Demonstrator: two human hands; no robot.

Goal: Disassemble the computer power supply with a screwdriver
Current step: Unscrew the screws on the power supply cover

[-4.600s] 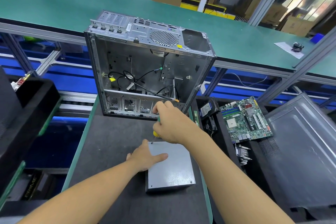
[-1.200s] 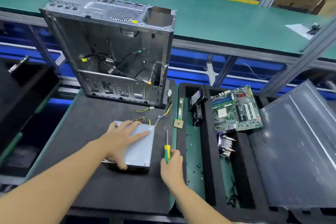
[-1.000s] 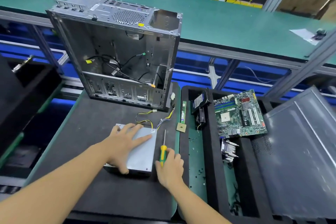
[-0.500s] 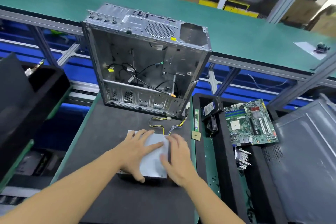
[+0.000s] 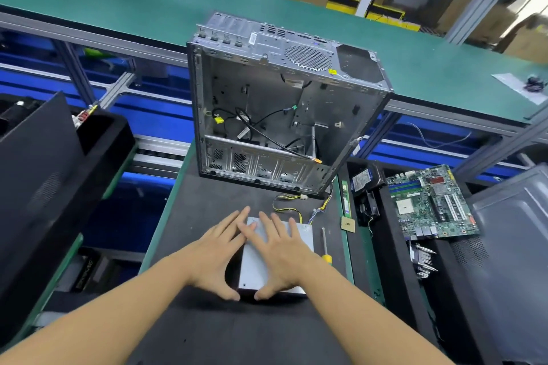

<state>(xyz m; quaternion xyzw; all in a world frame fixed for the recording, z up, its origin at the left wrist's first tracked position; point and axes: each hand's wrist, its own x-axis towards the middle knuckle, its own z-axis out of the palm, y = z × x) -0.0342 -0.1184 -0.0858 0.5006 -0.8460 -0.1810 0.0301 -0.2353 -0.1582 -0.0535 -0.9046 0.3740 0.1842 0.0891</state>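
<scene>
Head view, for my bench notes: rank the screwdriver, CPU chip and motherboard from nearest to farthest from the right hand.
1. screwdriver, lying just right of the right hand.
2. CPU chip, farther right and slightly ahead.
3. motherboard, far right.

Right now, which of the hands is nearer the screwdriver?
Right. The right hand lies flat on the power supply, just beside the screwdriver; the left hand rests at its far left edge.
</scene>
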